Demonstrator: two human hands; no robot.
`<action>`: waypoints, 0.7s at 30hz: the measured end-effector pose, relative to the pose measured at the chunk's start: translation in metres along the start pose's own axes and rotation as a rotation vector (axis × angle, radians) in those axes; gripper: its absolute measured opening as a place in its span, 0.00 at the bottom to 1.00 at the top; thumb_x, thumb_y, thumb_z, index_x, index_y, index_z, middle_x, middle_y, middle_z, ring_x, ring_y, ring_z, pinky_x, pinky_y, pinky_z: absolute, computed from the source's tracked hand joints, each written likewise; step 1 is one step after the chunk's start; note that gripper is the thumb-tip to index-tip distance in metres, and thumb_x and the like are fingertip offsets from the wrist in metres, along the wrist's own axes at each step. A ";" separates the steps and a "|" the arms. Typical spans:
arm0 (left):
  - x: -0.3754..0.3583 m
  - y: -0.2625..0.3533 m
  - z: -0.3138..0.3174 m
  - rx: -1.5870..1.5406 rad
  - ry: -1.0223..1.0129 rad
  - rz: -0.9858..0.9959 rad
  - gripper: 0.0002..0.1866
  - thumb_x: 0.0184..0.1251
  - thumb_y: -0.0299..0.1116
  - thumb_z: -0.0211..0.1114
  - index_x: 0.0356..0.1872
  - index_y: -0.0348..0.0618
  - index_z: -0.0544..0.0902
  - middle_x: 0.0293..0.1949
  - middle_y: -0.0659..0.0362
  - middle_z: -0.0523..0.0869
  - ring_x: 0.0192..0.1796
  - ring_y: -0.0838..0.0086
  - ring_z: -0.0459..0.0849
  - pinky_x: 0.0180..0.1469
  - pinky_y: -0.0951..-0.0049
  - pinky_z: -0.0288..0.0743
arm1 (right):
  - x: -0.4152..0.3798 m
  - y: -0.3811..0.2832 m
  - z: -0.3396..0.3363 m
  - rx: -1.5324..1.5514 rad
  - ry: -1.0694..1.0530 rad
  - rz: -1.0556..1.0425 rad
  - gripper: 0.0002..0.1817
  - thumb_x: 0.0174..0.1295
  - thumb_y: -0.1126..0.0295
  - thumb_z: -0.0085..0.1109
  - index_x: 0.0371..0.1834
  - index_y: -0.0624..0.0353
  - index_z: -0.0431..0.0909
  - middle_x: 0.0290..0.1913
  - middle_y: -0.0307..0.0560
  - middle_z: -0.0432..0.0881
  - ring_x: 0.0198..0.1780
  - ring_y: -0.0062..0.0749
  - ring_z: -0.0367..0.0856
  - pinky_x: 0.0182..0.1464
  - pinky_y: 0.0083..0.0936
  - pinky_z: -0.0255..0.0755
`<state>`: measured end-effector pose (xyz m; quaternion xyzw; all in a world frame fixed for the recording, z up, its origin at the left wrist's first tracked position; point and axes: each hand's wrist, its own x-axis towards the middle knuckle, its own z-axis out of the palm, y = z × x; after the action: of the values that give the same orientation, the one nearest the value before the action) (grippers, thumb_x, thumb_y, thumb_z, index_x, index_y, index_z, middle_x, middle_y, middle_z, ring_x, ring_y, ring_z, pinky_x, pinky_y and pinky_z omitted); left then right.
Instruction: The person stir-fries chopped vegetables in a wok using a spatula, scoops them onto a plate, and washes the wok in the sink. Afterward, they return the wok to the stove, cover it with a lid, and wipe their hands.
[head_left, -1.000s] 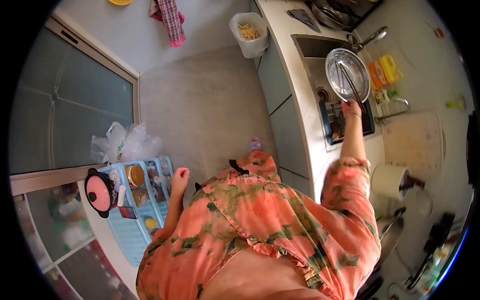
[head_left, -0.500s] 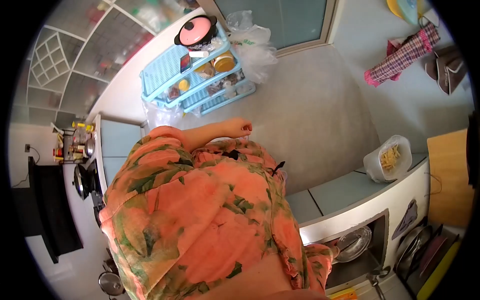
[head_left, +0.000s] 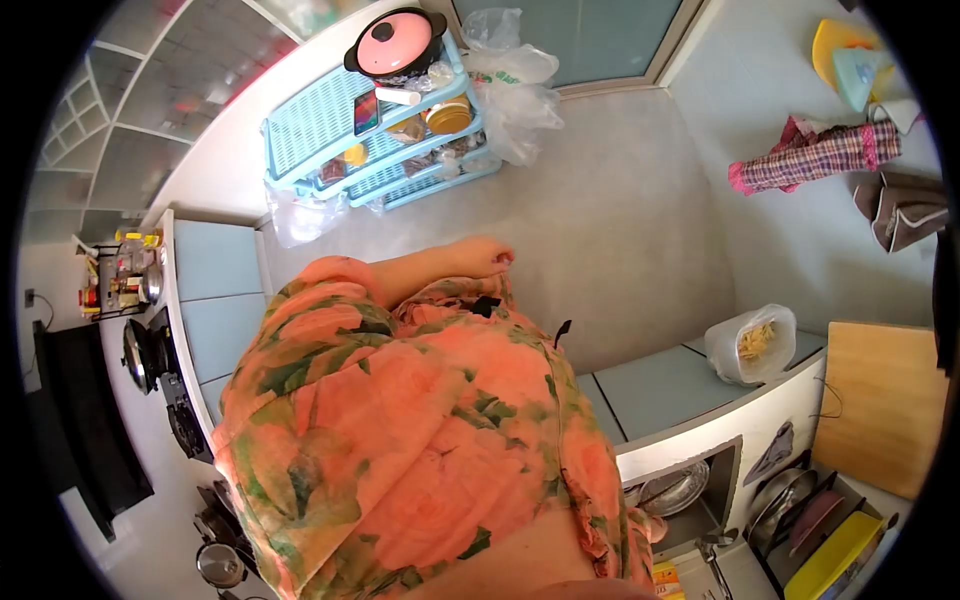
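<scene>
My left hand (head_left: 488, 257) hangs in front of my waist, over the floor, with its fingers curled in. Nothing shows in it. My right hand (head_left: 652, 527) is by the near edge of the sink (head_left: 728, 490), partly hidden by my floral sleeve; its fingers are too hidden to read. A shiny metal bowl (head_left: 678, 488) lies in the sink just beyond this hand. On the counter stands a translucent plastic tub (head_left: 722, 345), tilted, with pale yellow cut strips (head_left: 757, 341) inside.
A blue tiered rack (head_left: 300, 145) holds a pink-lidded pot (head_left: 398, 42), a phone (head_left: 367, 113) and jars. A wooden board (head_left: 880, 405) leans by the wall. Pans and a yellow board (head_left: 835, 555) stand beside the faucet (head_left: 715, 555). A checked cloth (head_left: 820, 162) hangs on the wall.
The view has shifted, so the sink and tub sit further left. My right hand has drawn back from the metal bowl toward my body. My left hand stays curled at my waist.
</scene>
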<state>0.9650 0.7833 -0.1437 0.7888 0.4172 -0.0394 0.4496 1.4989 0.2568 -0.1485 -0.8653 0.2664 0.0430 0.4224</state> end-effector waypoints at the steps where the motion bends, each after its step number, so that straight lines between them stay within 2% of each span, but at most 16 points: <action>1: 0.009 -0.004 -0.004 -0.034 0.017 0.041 0.17 0.57 0.40 0.60 0.44 0.43 0.78 0.38 0.53 0.83 0.41 0.60 0.81 0.43 0.63 0.74 | -0.013 -0.015 0.002 -0.047 0.027 -0.061 0.22 0.64 0.48 0.45 0.36 0.59 0.75 0.37 0.44 0.78 0.41 0.26 0.74 0.43 0.28 0.68; 3: 0.032 -0.001 -0.020 -0.030 0.042 0.169 0.21 0.57 0.42 0.61 0.50 0.44 0.75 0.45 0.50 0.80 0.47 0.57 0.78 0.48 0.61 0.72 | -0.047 -0.044 0.026 -0.170 0.027 -0.208 0.23 0.64 0.47 0.45 0.35 0.58 0.75 0.36 0.43 0.78 0.41 0.26 0.74 0.42 0.28 0.68; 5: 0.052 0.026 -0.041 -0.079 0.059 0.360 0.24 0.59 0.43 0.61 0.55 0.44 0.71 0.51 0.49 0.77 0.52 0.56 0.75 0.52 0.61 0.69 | -0.097 -0.069 0.071 -0.325 -0.154 -0.388 0.23 0.64 0.47 0.45 0.34 0.58 0.75 0.35 0.43 0.78 0.41 0.25 0.73 0.42 0.28 0.68; 7: 0.065 0.072 -0.069 -0.192 0.083 0.604 0.26 0.61 0.44 0.62 0.57 0.43 0.70 0.53 0.49 0.75 0.54 0.56 0.74 0.55 0.62 0.68 | -0.190 -0.090 0.136 -0.257 -0.720 -0.404 0.24 0.64 0.46 0.44 0.33 0.58 0.75 0.34 0.42 0.78 0.40 0.24 0.73 0.41 0.28 0.67; 8: 0.077 0.090 -0.074 -0.269 0.079 0.752 0.30 0.58 0.47 0.63 0.57 0.41 0.69 0.52 0.45 0.75 0.53 0.54 0.74 0.56 0.60 0.67 | -0.291 -0.119 0.171 0.224 -1.172 -0.057 0.22 0.59 0.49 0.56 0.36 0.59 0.75 0.38 0.42 0.78 0.44 0.26 0.73 0.50 0.28 0.68; 9: 0.082 0.112 -0.080 -0.353 0.086 0.868 0.30 0.58 0.48 0.63 0.57 0.41 0.70 0.51 0.46 0.76 0.52 0.54 0.75 0.55 0.60 0.67 | -0.370 -0.137 0.192 0.157 -1.332 -0.173 0.24 0.55 0.51 0.62 0.43 0.62 0.74 0.44 0.42 0.77 0.49 0.30 0.74 0.56 0.27 0.66; 10: 0.082 0.133 -0.087 -0.440 0.095 0.981 0.30 0.57 0.48 0.63 0.57 0.40 0.70 0.49 0.46 0.77 0.51 0.54 0.76 0.55 0.60 0.67 | -0.431 -0.153 0.205 0.064 -1.525 -0.359 0.32 0.54 0.49 0.62 0.54 0.62 0.70 0.52 0.43 0.75 0.56 0.34 0.71 0.59 0.32 0.64; 11: 0.077 0.153 -0.089 -0.511 0.003 0.972 0.29 0.57 0.48 0.63 0.55 0.41 0.71 0.47 0.48 0.79 0.49 0.55 0.76 0.54 0.60 0.68 | -0.468 -0.160 0.229 0.125 -1.745 -0.403 0.38 0.55 0.49 0.60 0.64 0.59 0.60 0.63 0.46 0.65 0.65 0.37 0.62 0.63 0.38 0.59; 12: 0.073 0.162 -0.090 -0.584 -0.091 0.959 0.28 0.57 0.47 0.63 0.54 0.41 0.73 0.45 0.49 0.80 0.48 0.55 0.77 0.54 0.60 0.69 | -0.487 -0.153 0.247 0.160 -1.593 -0.267 0.44 0.56 0.44 0.55 0.69 0.59 0.51 0.69 0.49 0.53 0.70 0.40 0.52 0.68 0.41 0.50; 13: 0.074 0.168 -0.092 -0.626 -0.117 0.948 0.28 0.57 0.47 0.63 0.54 0.41 0.73 0.45 0.50 0.80 0.48 0.55 0.77 0.54 0.60 0.69 | -0.501 -0.156 0.259 0.152 -1.590 -0.264 0.44 0.56 0.44 0.55 0.69 0.59 0.51 0.69 0.49 0.53 0.70 0.40 0.52 0.68 0.41 0.50; 18: 0.091 0.150 -0.106 -0.500 0.092 1.027 0.27 0.56 0.47 0.63 0.54 0.42 0.73 0.46 0.52 0.79 0.49 0.56 0.77 0.55 0.61 0.68 | -0.556 -0.180 0.298 0.855 -1.587 0.030 0.42 0.60 0.41 0.44 0.68 0.63 0.51 0.70 0.54 0.51 0.71 0.42 0.49 0.70 0.40 0.44; 21: 0.108 0.125 -0.108 -0.280 0.216 1.158 0.27 0.56 0.46 0.63 0.54 0.42 0.73 0.47 0.53 0.79 0.49 0.56 0.76 0.56 0.61 0.68 | -0.584 -0.194 0.288 0.711 -1.542 -0.093 0.44 0.60 0.38 0.41 0.68 0.63 0.51 0.70 0.55 0.50 0.72 0.42 0.45 0.72 0.38 0.40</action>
<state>1.0885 0.8997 -0.0426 0.8206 -0.0354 0.3470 0.4526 1.1397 0.8190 -0.0209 -0.4197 -0.1340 0.5170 0.7339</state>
